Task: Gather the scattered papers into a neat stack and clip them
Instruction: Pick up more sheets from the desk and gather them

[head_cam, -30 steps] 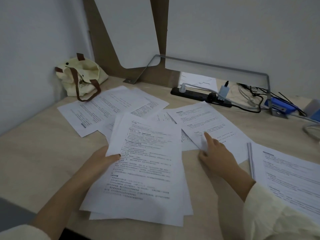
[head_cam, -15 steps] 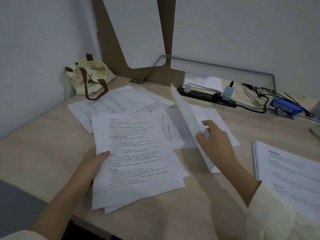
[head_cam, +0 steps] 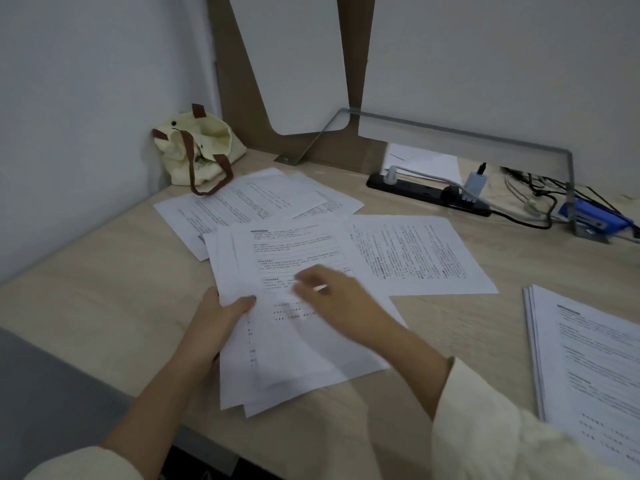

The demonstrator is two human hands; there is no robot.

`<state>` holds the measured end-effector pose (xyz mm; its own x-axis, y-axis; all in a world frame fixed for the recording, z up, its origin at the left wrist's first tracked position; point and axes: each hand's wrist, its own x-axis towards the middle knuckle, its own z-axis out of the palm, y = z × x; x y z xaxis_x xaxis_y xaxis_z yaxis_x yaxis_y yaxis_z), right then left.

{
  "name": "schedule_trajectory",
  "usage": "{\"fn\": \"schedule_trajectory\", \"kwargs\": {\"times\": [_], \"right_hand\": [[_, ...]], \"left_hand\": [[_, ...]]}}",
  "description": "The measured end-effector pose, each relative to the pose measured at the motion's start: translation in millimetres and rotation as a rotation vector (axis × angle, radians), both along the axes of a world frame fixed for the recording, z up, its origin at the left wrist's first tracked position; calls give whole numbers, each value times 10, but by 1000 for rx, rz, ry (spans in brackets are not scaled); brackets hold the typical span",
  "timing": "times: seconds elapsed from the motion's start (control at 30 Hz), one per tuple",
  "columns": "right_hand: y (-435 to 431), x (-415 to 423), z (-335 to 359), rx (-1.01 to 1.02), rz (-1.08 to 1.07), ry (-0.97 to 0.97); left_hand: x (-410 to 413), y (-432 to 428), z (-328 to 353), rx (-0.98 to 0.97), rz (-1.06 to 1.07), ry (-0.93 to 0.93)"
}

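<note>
A loose stack of printed papers (head_cam: pixel 294 348) lies at the front middle of the wooden desk (head_cam: pixel 104 278). My left hand (head_cam: pixel 218 317) grips its left edge, thumb on top. My right hand (head_cam: pixel 332 299) lies flat on the top sheet, fingers blurred. One single sheet (head_cam: pixel 415 254) lies just right of the stack. Two or three more sheets (head_cam: pixel 249 202) are spread behind it to the left. Another pile of papers (head_cam: pixel 588 358) sits at the right edge. No clip is visible.
A cream tote bag (head_cam: pixel 194 147) with brown handles stands in the back left corner. A black power strip (head_cam: pixel 426 194) with plugs and cables runs along the back, with a blue object (head_cam: pixel 595 220) by a metal bracket at the far right.
My right hand lifted the sheet from the right, carried it left and laid it on the stack held by my left hand. The camera view shifted slightly left.
</note>
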<state>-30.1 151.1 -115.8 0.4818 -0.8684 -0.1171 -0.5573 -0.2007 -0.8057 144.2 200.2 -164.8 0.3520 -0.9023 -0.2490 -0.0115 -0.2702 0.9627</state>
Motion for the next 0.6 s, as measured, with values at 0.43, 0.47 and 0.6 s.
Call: {"fn": "schedule_trajectory", "kwargs": {"times": [0.43, 0.47, 0.6], "right_hand": [[-684, -1505, -340, -244, -184, 718], [-676, -1524, -326, -295, -186, 733], [-692, -1587, -319, -456, -132, 809]], "left_hand": [[22, -64, -129, 24, 53, -84], [14, -66, -130, 21, 62, -99], [-19, -78, -122, 16, 114, -57]]}}
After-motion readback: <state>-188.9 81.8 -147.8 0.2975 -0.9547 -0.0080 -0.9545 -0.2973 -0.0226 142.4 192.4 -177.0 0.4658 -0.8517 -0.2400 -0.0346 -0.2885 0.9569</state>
